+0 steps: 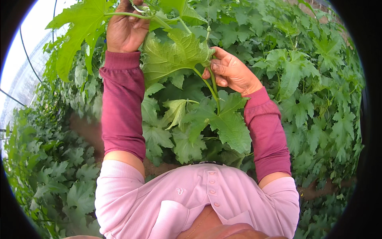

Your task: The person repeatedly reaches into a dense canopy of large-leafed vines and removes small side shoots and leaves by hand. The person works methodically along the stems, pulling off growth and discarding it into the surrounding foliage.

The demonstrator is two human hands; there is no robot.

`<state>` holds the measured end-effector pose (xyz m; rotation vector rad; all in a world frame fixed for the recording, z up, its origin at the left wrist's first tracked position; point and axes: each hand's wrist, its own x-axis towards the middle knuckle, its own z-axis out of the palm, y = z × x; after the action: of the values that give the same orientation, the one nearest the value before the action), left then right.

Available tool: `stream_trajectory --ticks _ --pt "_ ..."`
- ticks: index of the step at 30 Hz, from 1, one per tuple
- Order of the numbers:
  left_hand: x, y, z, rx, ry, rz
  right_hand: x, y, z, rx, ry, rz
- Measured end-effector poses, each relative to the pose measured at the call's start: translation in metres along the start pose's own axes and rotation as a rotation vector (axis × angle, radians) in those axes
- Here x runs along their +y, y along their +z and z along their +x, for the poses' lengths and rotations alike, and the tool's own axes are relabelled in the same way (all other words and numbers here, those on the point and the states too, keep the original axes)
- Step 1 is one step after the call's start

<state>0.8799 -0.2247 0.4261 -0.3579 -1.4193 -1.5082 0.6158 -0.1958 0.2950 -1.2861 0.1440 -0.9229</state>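
Observation:
At the top left, my left hand (127, 28) is raised with its fingers around a green vine stem (161, 21) near a pale curled tendril or tie; the fingertips are partly cut off by the frame's edge. My right hand (228, 70), lower and to the right, pinches a stem (213, 79) beside the edge of a large lobed leaf (179, 55). That leaf spans the space between my hands. A thin stalk with a small green bud (208, 29) rises above my right hand. Another broad leaf (229, 122) hangs below it.
Dense rows of leafy vines (298, 71) fill the right side, with more foliage (59, 167) at lower left. Brown soil (86, 128) shows between the rows. Curved dark frame bars (28, 56) stand against a bright translucent covering at the upper left.

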Motion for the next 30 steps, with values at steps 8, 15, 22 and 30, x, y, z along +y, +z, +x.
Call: stream_trajectory --ticks 8,15,22,30 --pt "-0.006 -0.001 0.002 0.024 -0.003 -0.035 -0.007 -0.002 -0.005 -0.155 0.05 -0.035" --pt "-0.01 0.005 0.006 0.0 -0.022 -0.053 -0.016 0.006 0.014 -0.005 -0.134 -0.018" --pt "-0.003 0.007 0.009 0.011 0.04 0.107 -0.018 -0.016 0.028 0.345 -0.281 0.131" --pt "-0.005 0.012 0.015 -0.058 -0.036 0.053 -0.024 0.004 0.045 0.129 -0.206 -0.442"
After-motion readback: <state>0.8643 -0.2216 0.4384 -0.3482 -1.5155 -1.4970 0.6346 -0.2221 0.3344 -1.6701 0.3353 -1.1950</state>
